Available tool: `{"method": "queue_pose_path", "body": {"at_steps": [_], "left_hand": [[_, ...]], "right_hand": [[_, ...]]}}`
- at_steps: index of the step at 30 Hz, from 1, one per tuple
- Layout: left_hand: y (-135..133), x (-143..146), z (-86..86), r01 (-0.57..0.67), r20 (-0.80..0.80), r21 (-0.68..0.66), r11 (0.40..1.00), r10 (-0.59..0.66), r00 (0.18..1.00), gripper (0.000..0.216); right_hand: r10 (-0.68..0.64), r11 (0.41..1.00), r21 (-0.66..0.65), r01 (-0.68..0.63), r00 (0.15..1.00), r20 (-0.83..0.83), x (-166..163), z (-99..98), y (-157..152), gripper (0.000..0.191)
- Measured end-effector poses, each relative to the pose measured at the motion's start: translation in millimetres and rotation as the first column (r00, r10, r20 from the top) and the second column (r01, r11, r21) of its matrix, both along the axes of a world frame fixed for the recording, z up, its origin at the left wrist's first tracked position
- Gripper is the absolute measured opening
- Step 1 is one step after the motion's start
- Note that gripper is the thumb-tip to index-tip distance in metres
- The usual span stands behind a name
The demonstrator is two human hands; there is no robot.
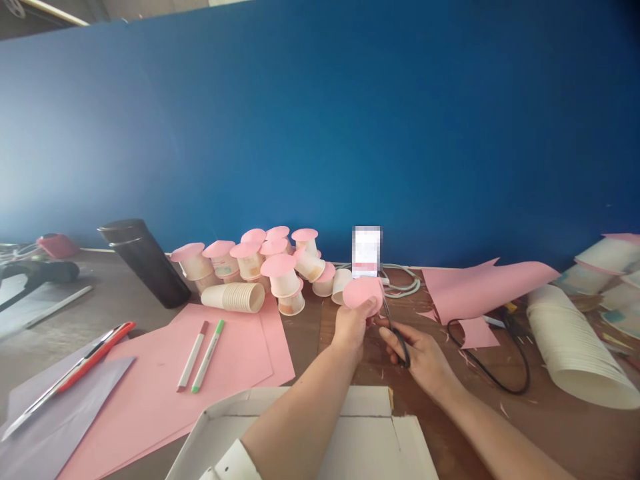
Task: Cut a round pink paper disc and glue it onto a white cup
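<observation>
A round piece of pink paper (361, 293) is pinched in my left hand (351, 325), thumb on top. My right hand (411, 348) grips a pair of scissors (401, 345) by its dark handles. The blades point up and away, against the right edge of the pink circle; whether they are parted I cannot tell. Just behind the circle lies a white paper cup (341, 285). Left of it stand several paper cups topped with pink paper discs (280, 266), some of them stacked.
Pink sheets (235, 367), two markers (209, 355), a cutter knife (95, 357) and a black tumbler (147, 263) are on the left. A lit phone (367, 252) leans at the wall. Rolled pink paper (485, 288), a cable (525, 373) and stacked cups (580, 347) lie right. White cardboard (385, 440) is in front.
</observation>
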State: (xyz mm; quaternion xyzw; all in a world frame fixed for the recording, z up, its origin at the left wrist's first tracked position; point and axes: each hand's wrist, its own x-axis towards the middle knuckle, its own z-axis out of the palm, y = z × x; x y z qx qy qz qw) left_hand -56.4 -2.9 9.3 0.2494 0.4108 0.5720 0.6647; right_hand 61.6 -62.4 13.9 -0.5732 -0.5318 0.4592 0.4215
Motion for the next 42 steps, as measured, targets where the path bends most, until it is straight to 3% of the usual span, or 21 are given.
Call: {"method": "queue_pose_path", "body": {"at_steps": [42], "left_hand": [[-2.4, -1.8, 8.7, -0.002, 0.026, -0.026, 1.000, 0.003, 1.000, 0.030]], "right_hand": [[-0.006, 1.000, -0.008, 0.007, 0.999, 0.033, 0.4, -0.9, -0.3, 0.061]]}}
